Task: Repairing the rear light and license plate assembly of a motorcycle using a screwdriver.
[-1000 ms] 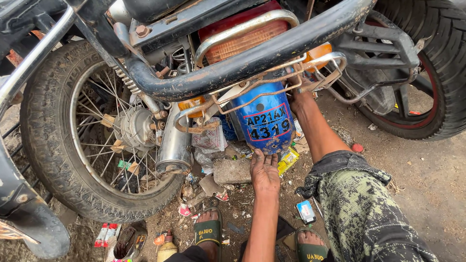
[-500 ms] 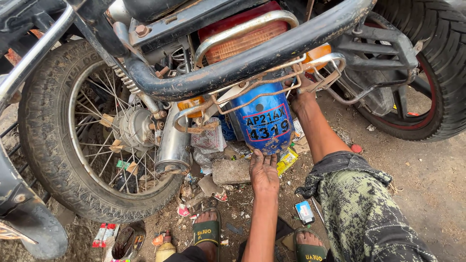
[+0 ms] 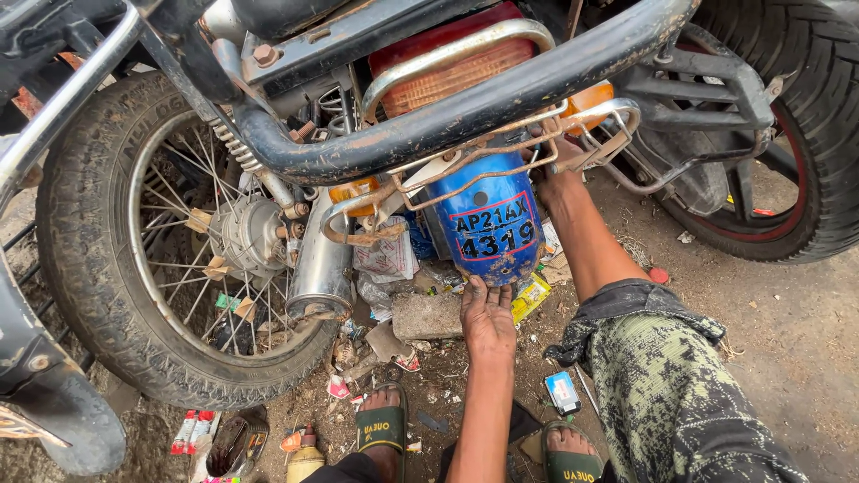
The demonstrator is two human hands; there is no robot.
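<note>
Dirt ground (image 3: 787, 358), flat stone (image 3: 428, 316), scattered wrappers (image 3: 386, 255), small bottle (image 3: 305, 460)

Blue plate (image 3: 494, 234), yellow wrapper (image 3: 531, 296) beneath

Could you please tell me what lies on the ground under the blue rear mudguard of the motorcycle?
Under the blue mudguard lie a grey stone block, a yellow wrapper and paper litter. The left hand touches its lower edge. The ground directly behind the mudguard is hidden.

the left hand (image 3: 488, 320) sat at six o'clock under the mudguard (image 3: 488, 224). the brick (image 3: 428, 316) lay at nine o'clock beside it. the wheel (image 3: 170, 241) stood farther toward nine. the right hand (image 3: 559, 170) was at two o'clock of the mudguard.
</note>
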